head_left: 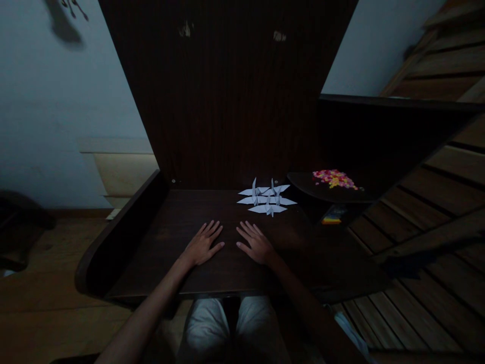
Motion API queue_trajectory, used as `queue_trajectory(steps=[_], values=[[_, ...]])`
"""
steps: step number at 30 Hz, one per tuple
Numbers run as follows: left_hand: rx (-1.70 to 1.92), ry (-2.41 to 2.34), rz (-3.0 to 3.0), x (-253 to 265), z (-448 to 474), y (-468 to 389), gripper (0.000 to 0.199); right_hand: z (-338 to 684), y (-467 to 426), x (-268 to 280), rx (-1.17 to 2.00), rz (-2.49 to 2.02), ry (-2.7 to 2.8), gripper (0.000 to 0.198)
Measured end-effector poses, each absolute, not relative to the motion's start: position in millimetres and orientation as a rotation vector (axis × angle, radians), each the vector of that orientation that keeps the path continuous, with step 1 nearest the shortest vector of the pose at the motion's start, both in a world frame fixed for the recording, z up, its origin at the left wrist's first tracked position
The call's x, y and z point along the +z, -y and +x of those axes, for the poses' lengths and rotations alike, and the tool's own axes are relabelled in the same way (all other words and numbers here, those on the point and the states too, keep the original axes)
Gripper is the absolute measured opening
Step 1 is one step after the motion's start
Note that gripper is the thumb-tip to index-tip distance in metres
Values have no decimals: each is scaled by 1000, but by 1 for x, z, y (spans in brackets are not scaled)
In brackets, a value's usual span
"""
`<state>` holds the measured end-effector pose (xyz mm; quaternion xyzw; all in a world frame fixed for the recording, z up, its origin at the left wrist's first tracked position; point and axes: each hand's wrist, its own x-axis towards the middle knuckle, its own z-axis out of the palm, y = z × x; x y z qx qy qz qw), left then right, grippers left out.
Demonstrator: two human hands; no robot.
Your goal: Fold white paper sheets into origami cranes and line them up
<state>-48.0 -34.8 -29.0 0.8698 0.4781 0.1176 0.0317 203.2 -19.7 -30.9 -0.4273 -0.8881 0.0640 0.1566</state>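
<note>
My left hand (203,243) lies flat on the dark wooden desk (162,237), fingers stretched out and holding nothing. To its right, my right hand (256,242) rests palm down on the same surface, its fingers also apart and nothing in them. Several white folded paper cranes (268,208) stand in a close group just beyond my right hand, wings spread sideways. They are apart from my fingers. The cranes overlap one another from this angle.
A corner shelf (303,184) at the right holds a pile of small pink, red and yellow pieces (335,178). Beneath it lies a yellow object (331,221). A raised side panel (117,237) bounds the desk's left, and a tall dark back panel (235,101) rises behind.
</note>
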Motion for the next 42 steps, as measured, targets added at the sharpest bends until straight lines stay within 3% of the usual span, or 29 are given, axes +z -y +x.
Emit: queue_trajectory(steps=[42], values=[[342,-1476,2622,-23,-47,38,59,204,21,-37,116,-1181,2526,51]])
